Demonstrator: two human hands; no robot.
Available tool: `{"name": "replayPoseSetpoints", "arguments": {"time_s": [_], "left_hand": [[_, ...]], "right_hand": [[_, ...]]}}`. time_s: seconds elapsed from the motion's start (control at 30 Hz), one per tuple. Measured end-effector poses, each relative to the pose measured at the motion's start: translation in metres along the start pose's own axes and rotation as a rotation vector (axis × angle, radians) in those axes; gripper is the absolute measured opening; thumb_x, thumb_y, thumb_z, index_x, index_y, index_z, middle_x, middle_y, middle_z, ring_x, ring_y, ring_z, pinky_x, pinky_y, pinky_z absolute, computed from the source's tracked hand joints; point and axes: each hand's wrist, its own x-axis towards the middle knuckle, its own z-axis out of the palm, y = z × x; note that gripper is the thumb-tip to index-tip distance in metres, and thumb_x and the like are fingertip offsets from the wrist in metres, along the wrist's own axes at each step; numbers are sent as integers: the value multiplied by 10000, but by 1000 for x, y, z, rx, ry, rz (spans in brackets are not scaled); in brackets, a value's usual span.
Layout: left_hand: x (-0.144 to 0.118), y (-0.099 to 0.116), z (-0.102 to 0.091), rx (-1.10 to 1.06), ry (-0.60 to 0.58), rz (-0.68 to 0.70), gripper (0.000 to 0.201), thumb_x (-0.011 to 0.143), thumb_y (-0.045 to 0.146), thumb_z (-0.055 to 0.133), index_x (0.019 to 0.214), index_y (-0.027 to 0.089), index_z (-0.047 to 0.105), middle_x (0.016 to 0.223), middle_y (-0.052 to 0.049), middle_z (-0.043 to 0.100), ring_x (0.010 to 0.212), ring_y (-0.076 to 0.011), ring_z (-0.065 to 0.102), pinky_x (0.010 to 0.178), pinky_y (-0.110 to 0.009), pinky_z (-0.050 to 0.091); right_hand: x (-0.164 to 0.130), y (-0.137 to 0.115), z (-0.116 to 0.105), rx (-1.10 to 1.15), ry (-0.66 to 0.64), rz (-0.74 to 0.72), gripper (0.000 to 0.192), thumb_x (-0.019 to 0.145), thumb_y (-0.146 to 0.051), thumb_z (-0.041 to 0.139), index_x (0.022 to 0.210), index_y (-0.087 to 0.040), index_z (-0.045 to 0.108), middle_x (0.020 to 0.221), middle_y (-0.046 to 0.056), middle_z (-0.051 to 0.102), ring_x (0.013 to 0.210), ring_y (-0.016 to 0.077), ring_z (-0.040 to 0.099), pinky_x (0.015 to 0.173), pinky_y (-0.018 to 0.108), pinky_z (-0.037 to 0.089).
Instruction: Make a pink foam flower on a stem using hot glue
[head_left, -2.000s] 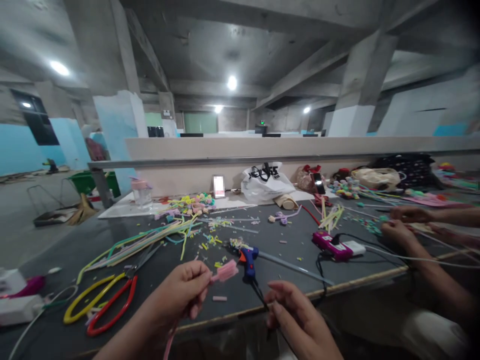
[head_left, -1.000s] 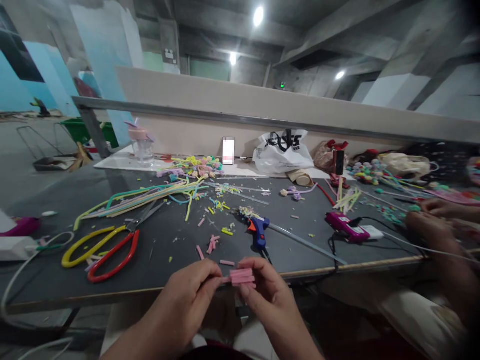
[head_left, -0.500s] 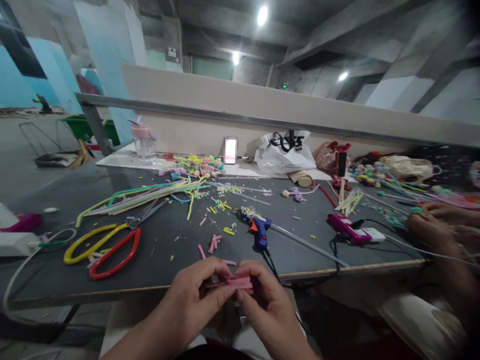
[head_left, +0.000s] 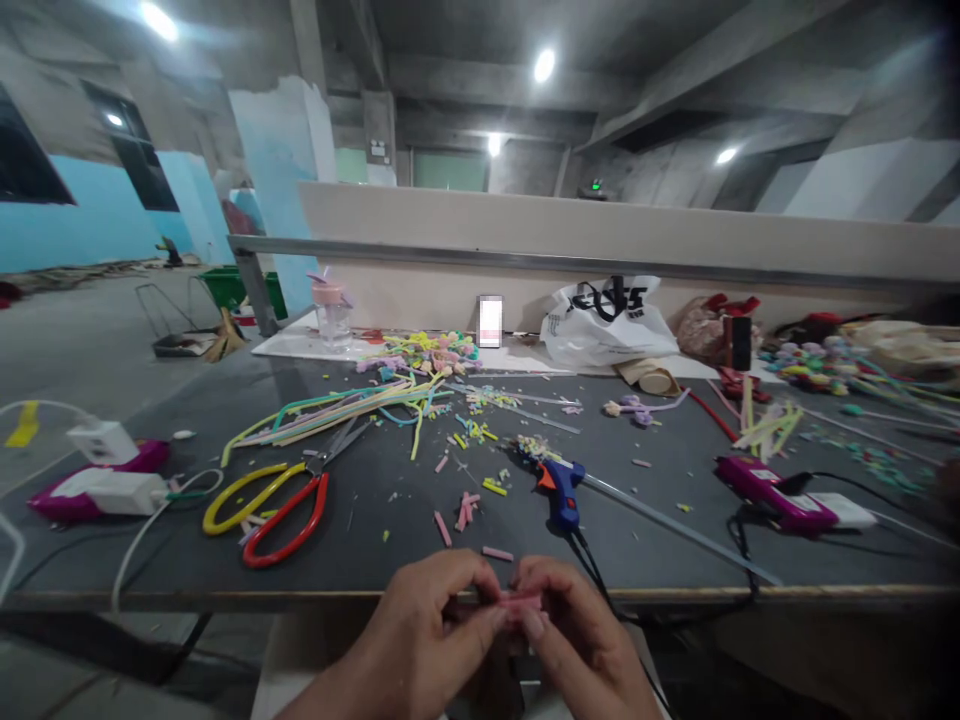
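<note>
My left hand [head_left: 442, 625] and my right hand [head_left: 574, 635] meet just in front of the table's front edge. Between their fingertips and thumbs they pinch short pink pipe cleaner pieces [head_left: 519, 603]; the fingers partly hide them. On the table just beyond lie more pink pieces, one single [head_left: 497, 553] and a small heap [head_left: 466, 510]. A blue hot glue gun [head_left: 564, 495] with an orange trigger and a long clear glue stick [head_left: 675, 530] rests ahead to the right. To the left, large scissors [head_left: 289, 515] with one yellow and one red handle lie partly spread.
Long pastel pipe cleaners [head_left: 352, 405] and a pile of small coloured flowers [head_left: 431, 355] lie farther back. A drinking bottle [head_left: 330, 315], a phone [head_left: 490, 322] and a white bag [head_left: 607, 325] stand along the back board. Purple power strips [head_left: 780, 492] with cables sit at both sides.
My view has swung left, so things appear farther right and lower. My hands still hold the pink pieces, now more covered by fingers. The co-worker's hands at right have mostly left the view.
</note>
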Motion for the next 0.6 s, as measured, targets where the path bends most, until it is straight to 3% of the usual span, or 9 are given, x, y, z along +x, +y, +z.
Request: {"name": "replayPoseSetpoints", "arguments": {"time_s": [0.37,0.6], "left_hand": [[-2,-5,-1,-19,-36,-69,153,744,335,580,790,189,577,717,16,596,602,-102,495,518,-194,358],[-2,-5,-1,-68,-68,-87,129,685,202,590,812,188,582,780,14,602,707,-126,526,599,-208,376]], "right_hand": [[2,5,0,-67,-27,28,181,774,-384,578,747,-205,579,736,2,528,676,142,505,615,213,410],[1,5,1,-55,-25,18,188,780,-380,572,737,-197,573,758,9,526,698,144,511,615,211,416]]}}
